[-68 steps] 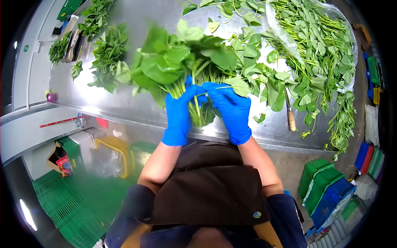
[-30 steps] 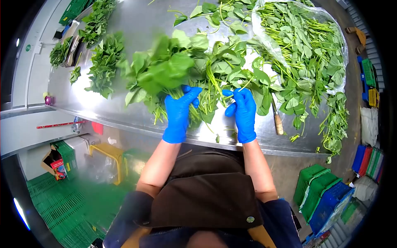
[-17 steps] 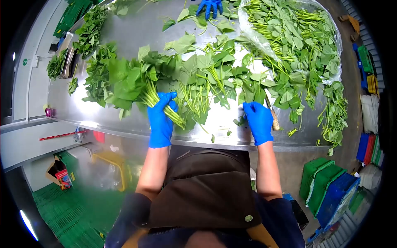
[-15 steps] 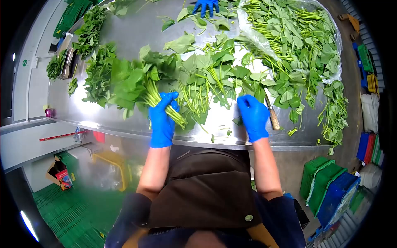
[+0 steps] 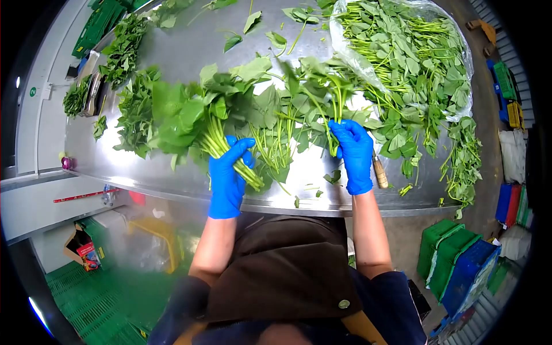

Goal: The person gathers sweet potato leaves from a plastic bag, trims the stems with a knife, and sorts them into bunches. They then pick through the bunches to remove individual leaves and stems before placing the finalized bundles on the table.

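Note:
My left hand (image 5: 231, 172), in a blue glove, is closed around the stems of a thick bunch of leafy greens (image 5: 215, 135). Its leaves point up and to the left, and the cut stem ends stick out below my fingers. My right hand (image 5: 352, 150), gloved in blue too, pinches a few leafy stems (image 5: 336, 109) lifted over the table. Between the hands lie loose leafy stems (image 5: 270, 141) on the metal. Just right of my right hand rests a knife with a wooden handle (image 5: 380, 172), its blade mostly hidden by leaves.
An open plastic bag (image 5: 351, 46) heaped with greens (image 5: 408, 63) lies at the right of the steel table (image 5: 190, 34). Bunches of greens (image 5: 135, 106) line the left side. Stacked crates (image 5: 454, 259) stand on the floor at the right, with green crates (image 5: 86, 299) at the lower left.
My right hand has taken hold of a few stems and raised them slightly. My left hand keeps its bunch, a little lower. Another blue-gloved hand at the far edge has left the view.

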A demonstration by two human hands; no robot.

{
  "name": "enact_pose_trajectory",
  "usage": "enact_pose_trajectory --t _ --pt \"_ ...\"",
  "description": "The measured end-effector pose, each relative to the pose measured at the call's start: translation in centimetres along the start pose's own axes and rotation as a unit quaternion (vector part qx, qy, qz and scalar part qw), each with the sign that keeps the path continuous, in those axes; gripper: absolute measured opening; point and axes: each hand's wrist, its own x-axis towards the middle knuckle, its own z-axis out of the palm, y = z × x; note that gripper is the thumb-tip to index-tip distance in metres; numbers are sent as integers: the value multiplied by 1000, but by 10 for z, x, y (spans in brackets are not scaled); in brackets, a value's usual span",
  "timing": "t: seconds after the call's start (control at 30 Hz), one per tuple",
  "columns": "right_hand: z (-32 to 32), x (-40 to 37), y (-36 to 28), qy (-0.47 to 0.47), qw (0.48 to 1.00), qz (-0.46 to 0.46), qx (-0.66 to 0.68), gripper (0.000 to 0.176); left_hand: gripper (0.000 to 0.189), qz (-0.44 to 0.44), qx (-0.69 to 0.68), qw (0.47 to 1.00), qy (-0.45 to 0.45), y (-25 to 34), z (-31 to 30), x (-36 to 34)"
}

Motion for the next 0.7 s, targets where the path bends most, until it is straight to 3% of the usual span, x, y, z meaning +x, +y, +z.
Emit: enact_pose_trajectory --t 0.1,0.17,0.27,0.37,0.47,0.57,0.67,0.7 --pt "8 -3 10 -6 991 -125 -36 15 20 11 40 999 -24 -3 15 -5" --pt "22 -18 3 -21 986 -153 -64 21 22 18 50 997 -56 -10 24 -6" --pt "35 -31 3 -94 961 -151 -213 32 29 45 114 989 -85 -22 39 -5" --pt "40 -37 9 -125 951 -131 -249 31 31 80 185 977 -64 -30 39 -2" --pt "40 -36 11 -160 937 -136 -281 28 42 30 195 976 -93 -27 32 1" --pt "36 -33 19 -211 939 -101 -251 28 41 -7 329 937 -116 -22 28 -1" --pt "39 -29 31 -193 922 -228 -245 23 38 178 412 884 -133 -32 19 0" --pt "40 -30 34 -188 932 -211 -228 20 37 246 450 848 -130 -33 18 0"
